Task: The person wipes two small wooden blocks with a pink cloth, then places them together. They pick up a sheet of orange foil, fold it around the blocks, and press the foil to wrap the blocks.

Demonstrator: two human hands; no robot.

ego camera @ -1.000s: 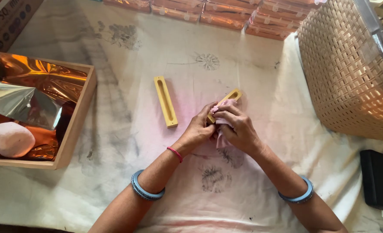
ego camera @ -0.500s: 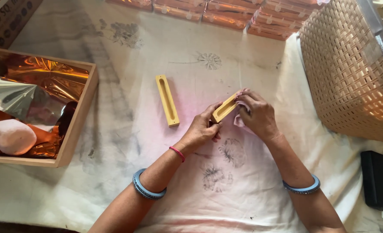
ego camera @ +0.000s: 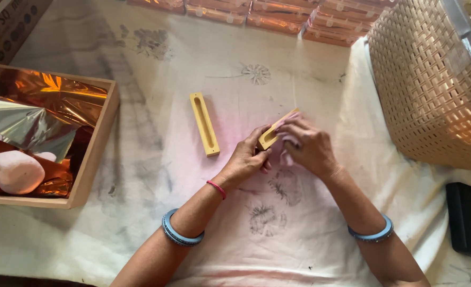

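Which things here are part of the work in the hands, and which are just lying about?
In hand:
- left hand and right hand on a yellow slotted block
- pink stuff under the right hand
- second yellow slotted block beside them on the cloth

Lying about:
- wooden tray of orange foil with a pale pink lump
- woven basket
- black device
- row of orange packets

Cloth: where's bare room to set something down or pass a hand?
Free: the cloth between the wooden tray and the left forearm, and the strip between the lying yellow mold and the foil-wrapped packs. Crowded: between the right hand, the basket and the black device.
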